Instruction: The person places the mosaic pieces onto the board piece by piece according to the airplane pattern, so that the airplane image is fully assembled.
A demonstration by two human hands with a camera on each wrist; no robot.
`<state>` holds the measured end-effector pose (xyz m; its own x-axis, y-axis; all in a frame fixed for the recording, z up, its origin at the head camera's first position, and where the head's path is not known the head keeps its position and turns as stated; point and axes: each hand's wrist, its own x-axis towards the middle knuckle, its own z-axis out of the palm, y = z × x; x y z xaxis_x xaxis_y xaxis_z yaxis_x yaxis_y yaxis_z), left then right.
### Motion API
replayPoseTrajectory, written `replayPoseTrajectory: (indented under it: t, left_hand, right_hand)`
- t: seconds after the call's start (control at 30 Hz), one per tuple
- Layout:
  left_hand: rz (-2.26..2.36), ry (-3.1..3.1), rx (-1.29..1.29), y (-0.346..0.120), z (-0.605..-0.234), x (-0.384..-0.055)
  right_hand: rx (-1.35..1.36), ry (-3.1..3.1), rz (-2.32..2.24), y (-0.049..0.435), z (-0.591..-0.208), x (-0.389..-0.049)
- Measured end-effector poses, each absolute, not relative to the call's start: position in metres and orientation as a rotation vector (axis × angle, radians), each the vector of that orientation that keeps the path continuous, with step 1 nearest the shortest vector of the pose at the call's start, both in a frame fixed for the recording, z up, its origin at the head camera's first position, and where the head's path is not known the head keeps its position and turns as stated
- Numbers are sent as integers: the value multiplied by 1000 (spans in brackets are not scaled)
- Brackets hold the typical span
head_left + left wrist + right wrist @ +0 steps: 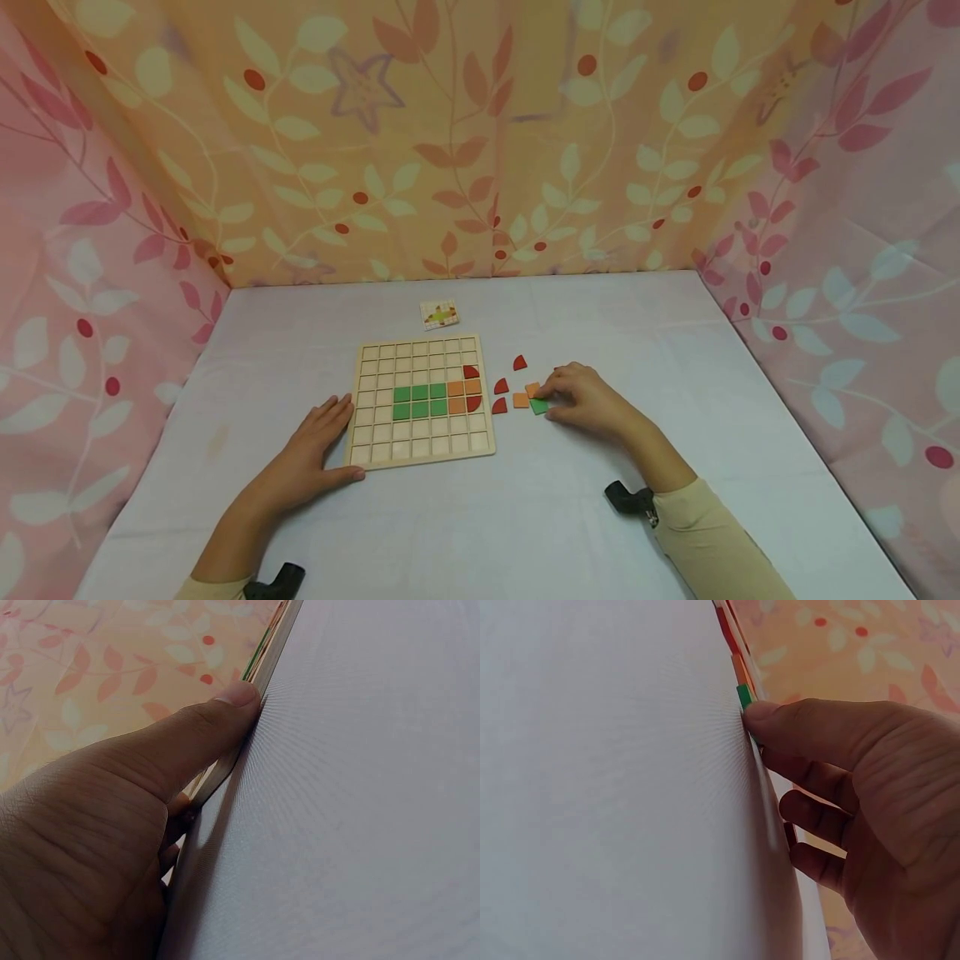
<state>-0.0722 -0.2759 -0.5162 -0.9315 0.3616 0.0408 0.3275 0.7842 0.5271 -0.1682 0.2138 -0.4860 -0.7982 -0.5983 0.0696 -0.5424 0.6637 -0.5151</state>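
Note:
A wooden grid board (375,434) lies on the table, with green, orange and red pieces in some of its cells. The left hand (306,461) rests against the board's left side, fingers along the edge and thumb at the near corner. In the left wrist view the thumb (217,712) touches the board's rim. Right of the board, the right hand (592,402) pinches a green square tile (539,407) between thumb and index finger. Next to that tile lie orange squares (521,401) and red quarter-round pieces (501,386). The other fingers curl near the tabletop in the right wrist view.
A small picture card (439,314) lies behind the board. The white-covered table (450,533) is enclosed by patterned cloth (465,150) at the back and both sides. Another red piece (520,362) lies right of the board's far part.

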Motion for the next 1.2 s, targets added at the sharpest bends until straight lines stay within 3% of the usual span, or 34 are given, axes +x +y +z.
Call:
replayPoseTrajectory:
  t: [1.2]
  left_hand:
    - [836, 2900, 554, -274, -512, -71]
  right_hand:
    - [-1002, 2763, -692, 210, -484, -164]
